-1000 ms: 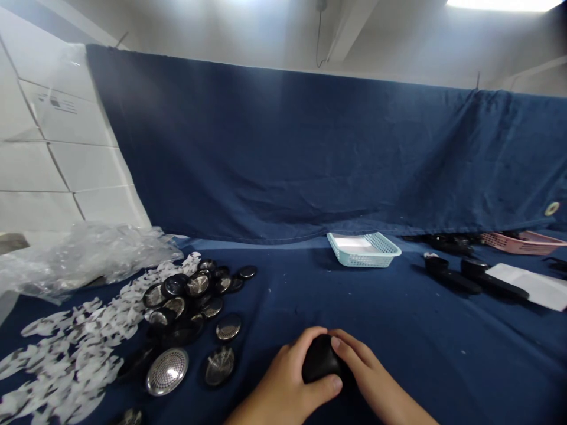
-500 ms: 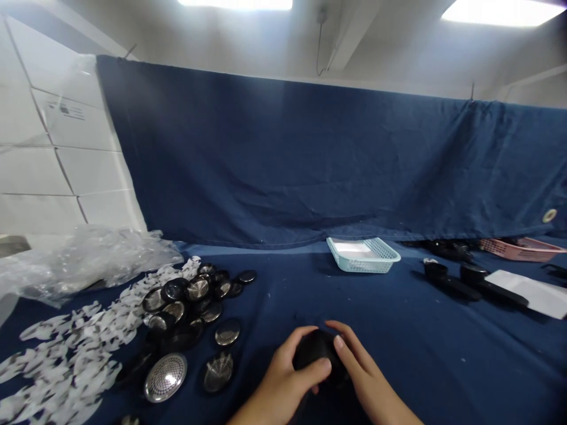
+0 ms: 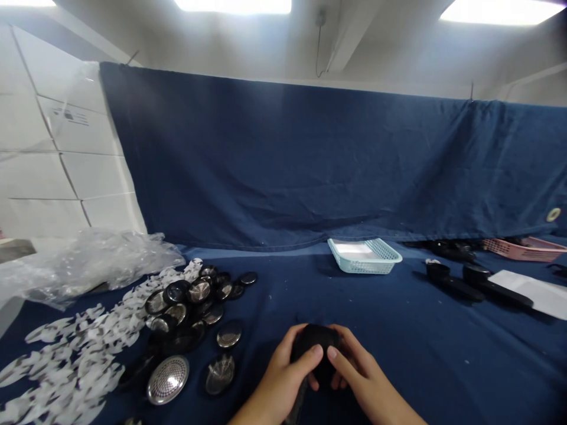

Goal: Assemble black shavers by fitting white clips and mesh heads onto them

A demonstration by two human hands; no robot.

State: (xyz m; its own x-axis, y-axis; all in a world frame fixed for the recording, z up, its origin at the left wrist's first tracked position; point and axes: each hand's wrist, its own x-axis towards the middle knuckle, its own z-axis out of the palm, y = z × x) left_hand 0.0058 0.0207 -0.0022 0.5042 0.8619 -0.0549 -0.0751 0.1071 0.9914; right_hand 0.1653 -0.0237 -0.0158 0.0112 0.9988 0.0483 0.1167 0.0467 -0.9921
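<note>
Both of my hands are wrapped round a black shower head low in the middle of the view. My left hand grips its left side, thumb lying across the near face. On the other side my right hand holds it, its thumb tip close to the left one. A dark handle runs down toward the bottom edge beside my left wrist. The shower head's underside is hidden by my fingers. Left of my hands lie round perforated metal plates with black rims, among them a bright silver plate.
White plastic pieces spread at the left, below clear plastic bags. A light blue basket holds paper. To the right are black handled parts, a white sheet and a pink basket. A blue curtain hangs behind.
My right thumb has come down beside my left thumb, and my right fingers have curled further round the shower head. The shower head has turned slightly and moved a little left.
</note>
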